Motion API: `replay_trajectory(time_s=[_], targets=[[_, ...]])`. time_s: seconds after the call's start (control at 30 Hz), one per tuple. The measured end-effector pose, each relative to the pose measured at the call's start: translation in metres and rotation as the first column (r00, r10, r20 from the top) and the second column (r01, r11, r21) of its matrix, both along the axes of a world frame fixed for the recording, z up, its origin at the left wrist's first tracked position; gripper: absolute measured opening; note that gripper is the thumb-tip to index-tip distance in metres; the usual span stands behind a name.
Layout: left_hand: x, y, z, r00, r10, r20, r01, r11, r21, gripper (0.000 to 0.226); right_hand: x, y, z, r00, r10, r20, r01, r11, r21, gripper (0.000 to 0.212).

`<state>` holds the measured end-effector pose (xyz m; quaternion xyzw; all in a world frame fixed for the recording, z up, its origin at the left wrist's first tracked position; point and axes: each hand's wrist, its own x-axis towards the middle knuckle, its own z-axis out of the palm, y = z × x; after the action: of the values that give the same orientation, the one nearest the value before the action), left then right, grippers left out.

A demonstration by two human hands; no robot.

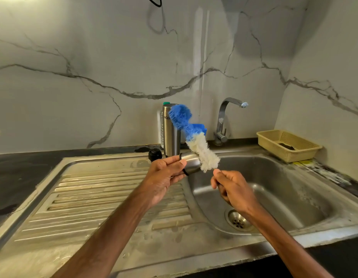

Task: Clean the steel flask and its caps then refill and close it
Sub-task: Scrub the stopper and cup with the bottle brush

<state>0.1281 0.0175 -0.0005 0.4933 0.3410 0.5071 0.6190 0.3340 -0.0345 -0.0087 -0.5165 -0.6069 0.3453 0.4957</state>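
At a kitchen sink, from left: a dark countertop (13, 167) borders the ribbed steel drainboard (114, 197), wet in patches. At the drainboard's far edge a small black cap (155, 154) sits just beside the steel flask (171, 143), which stands upright and uncapped against the marble-patterned wall (93, 57), with a clear green-topped bottle (161, 127) tucked behind it. My left hand (164, 177), raised over the seam between drainboard and basin, grips the flask's steel cap (192, 163) on its side, thumb on top and fingers curled beneath, its mouth turned to the right. Across that mouth leans a bottle brush (194, 137), its blue bristles pointing up and left in front of the flask, its white bristles low against the cap's rim; the bristles seem to brush the rim, though from this angle I cannot tell whether any reach inside. My right hand (234, 187) is closed around the brush's thin handle, pinching it just below the white bristles, above the basin (274, 177). Behind the brush a blue block (201, 127) rests on the sink's back ledge near the chrome tap (222, 121), whose spout points right. The drain (239, 220) lies below my right wrist. At far right a beige plastic basket (274, 137) sits on the counter in the corner, something dark lying inside it.
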Motion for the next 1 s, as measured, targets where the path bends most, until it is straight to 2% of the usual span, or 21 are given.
replay_trajectory(time_s=[0.17,0.3,0.4,0.47,0.6,0.73,0.87,1.0], targets=[[0.007,-0.002,-0.002,0.999,0.042,-0.027,-0.042,0.999,0.022,0.043,-0.001,0.006,-0.003,0.999,-0.044,0.014,0.044,0.999,0.01,0.045],[0.005,0.001,-0.004,0.998,0.053,-0.034,-0.053,0.999,0.01,0.045,-0.002,0.004,-0.009,0.974,-0.041,0.224,0.017,0.994,0.108,0.047],[0.01,-0.002,-0.004,1.0,0.012,-0.006,-0.012,1.0,-0.016,0.045,0.002,0.015,-0.007,0.984,-0.118,0.13,0.105,0.989,0.102,0.046],[0.008,0.0,-0.002,0.999,0.002,0.045,-0.001,1.0,-0.016,0.05,0.004,0.014,-0.008,0.982,-0.136,0.133,0.12,0.986,0.119,0.046],[0.006,0.003,-0.006,0.998,0.031,0.049,-0.03,0.999,-0.025,0.067,0.0,0.0,-0.011,0.948,-0.107,0.301,0.05,0.981,0.189,0.048],[0.01,0.001,-0.005,0.999,-0.007,0.047,0.008,1.0,-0.022,0.065,0.004,0.011,-0.008,0.964,-0.178,0.2,0.147,0.976,0.16,0.048],[0.006,0.002,-0.005,0.998,0.021,0.064,-0.019,0.999,-0.032,0.068,0.005,0.004,-0.014,0.958,-0.134,0.253,0.089,0.979,0.184,0.048],[0.008,-0.001,-0.002,0.999,0.0,0.052,0.001,1.0,-0.017,0.061,0.008,0.009,-0.014,0.966,-0.168,0.199,0.137,0.977,0.161,0.051]])
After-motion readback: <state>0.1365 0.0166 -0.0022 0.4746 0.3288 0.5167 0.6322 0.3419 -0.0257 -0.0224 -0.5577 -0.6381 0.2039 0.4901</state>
